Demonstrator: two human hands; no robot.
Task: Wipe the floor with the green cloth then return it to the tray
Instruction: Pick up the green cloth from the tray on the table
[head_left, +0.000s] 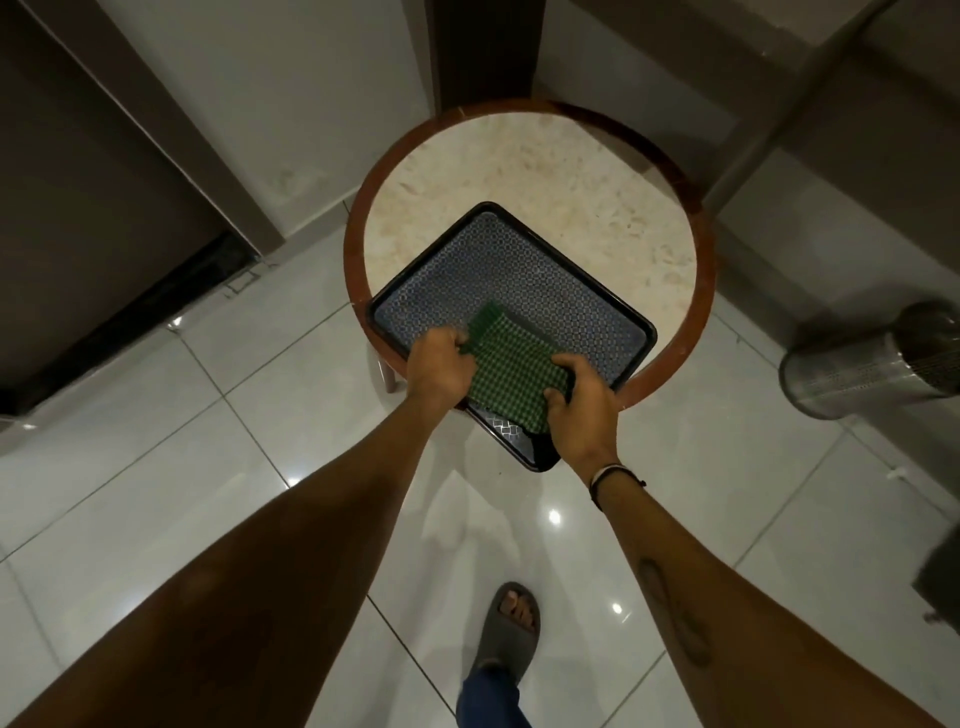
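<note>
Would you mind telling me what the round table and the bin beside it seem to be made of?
Table: pale mottled top, probably polished stone, in a reddish-brown rim that looks like varnished wood. Bin: probably perforated steel, given its fine holes and silvery sheen.

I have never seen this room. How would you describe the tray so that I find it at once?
Look for the round table with a pale stone top and a reddish-brown rim, standing on the glossy tiled floor. The tray lies on its near side, one corner jutting over the edge. It is the only rectangular thing there: black-rimmed, with a fine blue-and-white pattern, and both hands hold a green checked cloth over it.
</note>
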